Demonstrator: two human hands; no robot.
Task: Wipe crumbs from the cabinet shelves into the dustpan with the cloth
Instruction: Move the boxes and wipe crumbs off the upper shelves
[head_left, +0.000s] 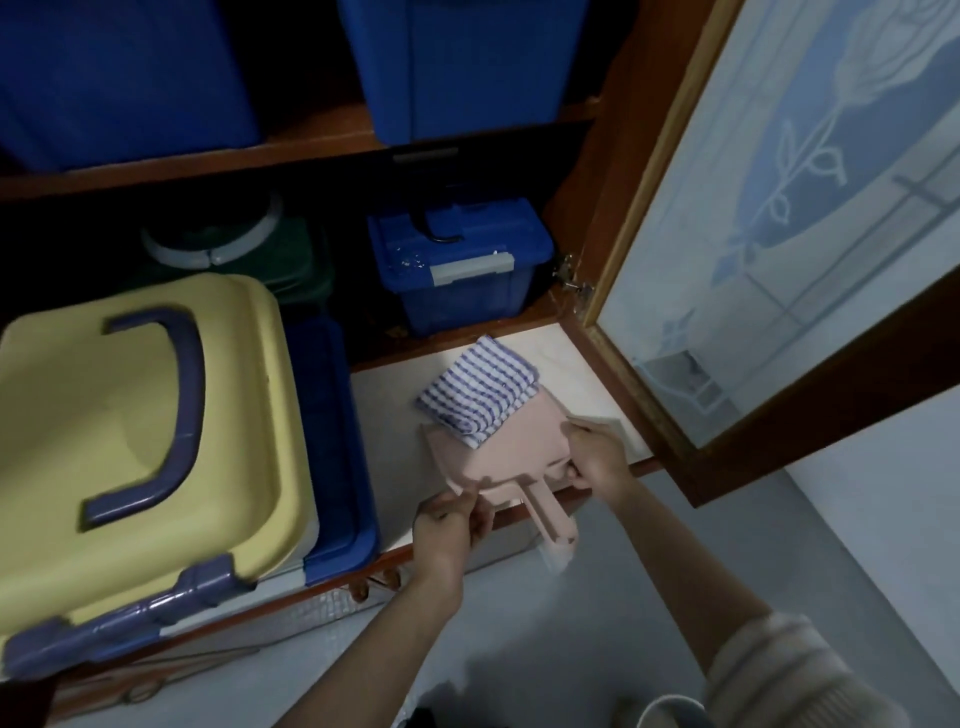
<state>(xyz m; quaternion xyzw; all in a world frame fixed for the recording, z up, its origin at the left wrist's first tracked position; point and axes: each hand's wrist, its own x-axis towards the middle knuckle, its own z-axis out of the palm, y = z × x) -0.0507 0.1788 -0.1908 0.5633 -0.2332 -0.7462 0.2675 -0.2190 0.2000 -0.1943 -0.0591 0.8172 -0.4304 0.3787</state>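
A pink dustpan (511, 449) rests on the pale lower cabinet shelf (387, 415), its handle sticking out over the shelf's front edge. A folded blue-and-white striped cloth (478, 392) lies partly in the pan and partly on the shelf behind it. My left hand (449, 522) grips the pan's near left corner. My right hand (597, 457) pinches the pan's right rim. No crumbs are visible in this dim light.
A yellow lidded box (140, 441) with a purple handle fills the shelf's left side, beside a blue crate (332, 447). A small blue latched box (457, 265) stands at the back. Large blue bins (457, 62) sit on the upper shelf. The frosted-glass door (779, 208) hangs open on the right.
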